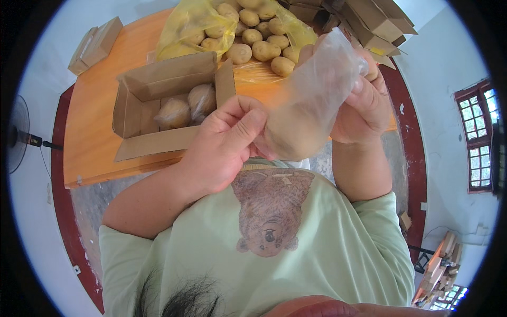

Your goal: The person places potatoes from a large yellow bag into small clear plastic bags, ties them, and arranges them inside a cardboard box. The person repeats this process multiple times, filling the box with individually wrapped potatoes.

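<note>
A potato (295, 132) sits at the bottom of a translucent plastic bag (323, 75), held up in front of my chest. My left hand (233, 136) pinches the bag's lower end beside the potato. Higher up, my right hand (362, 99) grips the bag near its mouth, with some fingers hidden behind the film. Left of my hands stands an uncovered cardboard box (158, 81) with its flaps spread. Inside it, at the right end, lie bagged potatoes (174, 113), partly covered by the near flap and my left hand.
Loose potatoes (265, 50) spill from a yellow plastic bag (178, 37) at the back of the orange table (93, 123). Closed cardboard boxes (97, 45) stand at the far left corner. Cardboard cartons (376, 23) are piled at the back right. A fan (20, 136) stands beyond the left edge.
</note>
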A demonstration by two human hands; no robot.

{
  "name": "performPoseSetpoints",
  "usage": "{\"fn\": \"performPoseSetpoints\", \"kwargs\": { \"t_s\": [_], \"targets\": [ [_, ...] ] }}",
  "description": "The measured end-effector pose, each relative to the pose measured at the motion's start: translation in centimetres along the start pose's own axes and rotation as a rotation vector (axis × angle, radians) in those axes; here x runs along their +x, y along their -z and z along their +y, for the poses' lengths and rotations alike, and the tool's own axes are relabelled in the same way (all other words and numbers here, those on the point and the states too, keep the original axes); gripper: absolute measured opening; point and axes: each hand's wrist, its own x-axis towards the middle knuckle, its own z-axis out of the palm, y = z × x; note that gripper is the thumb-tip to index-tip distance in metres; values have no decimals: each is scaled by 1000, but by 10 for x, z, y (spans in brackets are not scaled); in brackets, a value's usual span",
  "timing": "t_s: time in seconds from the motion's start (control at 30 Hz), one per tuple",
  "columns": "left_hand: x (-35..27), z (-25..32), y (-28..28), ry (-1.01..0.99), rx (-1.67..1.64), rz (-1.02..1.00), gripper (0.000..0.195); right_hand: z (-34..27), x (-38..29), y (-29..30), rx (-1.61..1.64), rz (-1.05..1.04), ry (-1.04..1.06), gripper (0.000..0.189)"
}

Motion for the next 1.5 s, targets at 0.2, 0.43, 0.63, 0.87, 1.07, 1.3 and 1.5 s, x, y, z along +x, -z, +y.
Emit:
{"fn": "performPoseSetpoints", "kwargs": {
  "t_s": [0.2,0.43,0.63,0.87,1.07,1.3,1.5],
  "targets": [
    [4,-6,-13,65,-126,84,50,9,-5,-6,53,40,0,16],
    [3,-6,-1,194,-491,-319,67,19,-4,-18,6,17,71,13],
    [-1,5,-6,273,-417,-2,70,5,-11,-8,-164,98,13,12],
    [-3,2,1,261,-449,7,67,-16,-13,-15,-908,120,161,11],
    [1,-2,2,275,-412,79,61,-34,-9,-35,-1604,-413,489,42],
    [-5,0,12,328,-366,-149,57,-26,-14,-37,-1890,-800,-94,59],
    [-12,11,-18,95,270,93,54,-40,-12,-37,-2028,-864,-306,25]
  ]
}}
